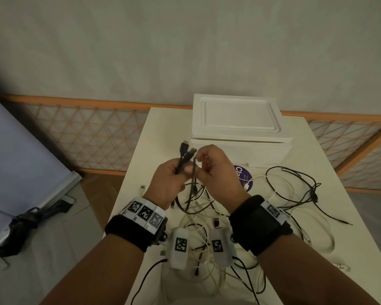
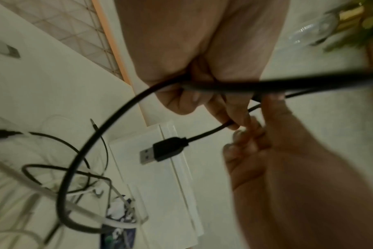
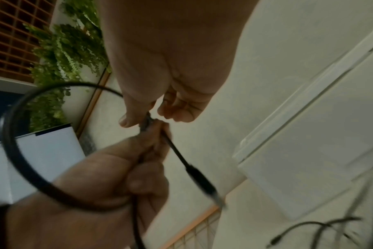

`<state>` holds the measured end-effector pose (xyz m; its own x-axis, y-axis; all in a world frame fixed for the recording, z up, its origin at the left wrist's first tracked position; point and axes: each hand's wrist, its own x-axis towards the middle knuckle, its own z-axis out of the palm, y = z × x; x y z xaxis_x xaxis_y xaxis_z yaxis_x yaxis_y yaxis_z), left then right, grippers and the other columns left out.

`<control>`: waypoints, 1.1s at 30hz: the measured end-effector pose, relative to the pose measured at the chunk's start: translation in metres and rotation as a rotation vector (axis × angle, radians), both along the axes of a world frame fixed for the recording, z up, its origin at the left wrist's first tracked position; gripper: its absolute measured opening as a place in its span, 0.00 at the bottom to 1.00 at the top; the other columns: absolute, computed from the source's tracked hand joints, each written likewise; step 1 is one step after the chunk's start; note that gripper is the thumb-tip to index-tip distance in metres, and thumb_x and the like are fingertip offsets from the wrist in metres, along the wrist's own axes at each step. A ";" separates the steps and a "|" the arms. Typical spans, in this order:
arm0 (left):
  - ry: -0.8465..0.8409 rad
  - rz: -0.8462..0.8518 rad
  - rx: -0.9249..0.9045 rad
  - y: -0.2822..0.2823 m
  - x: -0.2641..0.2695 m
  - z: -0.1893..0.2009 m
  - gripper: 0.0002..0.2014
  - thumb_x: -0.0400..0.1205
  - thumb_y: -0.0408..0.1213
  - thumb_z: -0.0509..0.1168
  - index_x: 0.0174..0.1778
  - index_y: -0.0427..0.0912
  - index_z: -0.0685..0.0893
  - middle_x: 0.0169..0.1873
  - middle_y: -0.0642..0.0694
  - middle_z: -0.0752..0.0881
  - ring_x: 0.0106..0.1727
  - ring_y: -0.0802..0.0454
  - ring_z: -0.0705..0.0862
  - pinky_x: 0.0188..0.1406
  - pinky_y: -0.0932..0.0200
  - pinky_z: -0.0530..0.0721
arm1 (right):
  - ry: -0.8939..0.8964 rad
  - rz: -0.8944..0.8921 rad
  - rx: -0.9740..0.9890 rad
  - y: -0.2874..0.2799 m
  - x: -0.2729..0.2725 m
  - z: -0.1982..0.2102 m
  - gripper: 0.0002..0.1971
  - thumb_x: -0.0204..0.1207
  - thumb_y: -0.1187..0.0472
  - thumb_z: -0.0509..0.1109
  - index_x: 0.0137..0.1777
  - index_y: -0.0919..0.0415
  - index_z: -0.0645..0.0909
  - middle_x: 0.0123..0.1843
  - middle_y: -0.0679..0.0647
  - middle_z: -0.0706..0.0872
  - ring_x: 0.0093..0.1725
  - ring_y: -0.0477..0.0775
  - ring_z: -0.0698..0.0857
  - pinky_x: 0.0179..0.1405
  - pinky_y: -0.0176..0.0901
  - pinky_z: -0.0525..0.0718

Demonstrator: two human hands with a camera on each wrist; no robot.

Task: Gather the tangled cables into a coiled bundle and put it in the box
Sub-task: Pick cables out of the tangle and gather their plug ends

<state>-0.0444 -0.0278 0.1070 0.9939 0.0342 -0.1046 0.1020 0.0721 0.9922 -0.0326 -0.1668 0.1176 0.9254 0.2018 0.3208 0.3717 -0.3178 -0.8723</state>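
Cables (image 1: 229,208), black and white, lie in a loose tangle across the near and right part of a pale table (image 1: 141,142), with several black ends lifted clear of the heap and held above it between two raised hands. The left hand (image 1: 169,179) has its fingers curled round a pair of black leads whose USB plugs (image 1: 186,148) stick up past the knuckles (the left wrist view shows one plug (image 2: 160,151) plainly, its metal tip bare). The right hand (image 1: 216,170), just beside the left, pinches another thin black cable (image 1: 194,172) between thumb and forefinger, its remaining fingers bent loosely; that strand hangs down from the pinch to the pile below. The box (image 1: 240,133), white foam with its lid on, stands at the far end of the table, just behind the hands. A round purple sticker (image 1: 242,175) lies on the table in front of the box, partly under a white cable. Both wrists carry black bands with printed markers (image 1: 145,213). Left of the table, a dark bundle (image 1: 29,221) lies on the floor beside a pale panel.
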 end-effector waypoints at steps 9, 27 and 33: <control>-0.072 0.064 -0.310 0.024 0.013 0.015 0.02 0.76 0.31 0.65 0.40 0.37 0.78 0.33 0.48 0.90 0.12 0.63 0.64 0.14 0.69 0.62 | 0.206 0.082 -0.288 -0.020 -0.006 -0.028 0.08 0.78 0.55 0.70 0.55 0.51 0.82 0.41 0.48 0.87 0.40 0.44 0.83 0.42 0.40 0.81; 0.313 -0.046 -0.401 0.014 -0.004 -0.011 0.14 0.88 0.39 0.53 0.35 0.46 0.68 0.25 0.51 0.68 0.22 0.57 0.66 0.29 0.60 0.66 | 0.123 -0.075 -0.433 -0.045 -0.014 0.006 0.34 0.71 0.63 0.71 0.77 0.50 0.66 0.72 0.46 0.75 0.64 0.47 0.77 0.68 0.48 0.74; 0.286 0.100 -0.631 0.015 -0.007 -0.007 0.17 0.88 0.42 0.52 0.32 0.45 0.68 0.22 0.50 0.67 0.22 0.54 0.67 0.25 0.59 0.73 | 0.383 0.373 -0.554 0.001 -0.025 -0.010 0.23 0.81 0.50 0.65 0.73 0.51 0.67 0.44 0.52 0.88 0.36 0.43 0.83 0.38 0.37 0.77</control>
<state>-0.0510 -0.0126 0.0995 0.9196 -0.0289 -0.3917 0.3155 0.6482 0.6930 -0.0580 -0.1655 0.1075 0.7907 0.5602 -0.2470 0.2443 -0.6586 -0.7117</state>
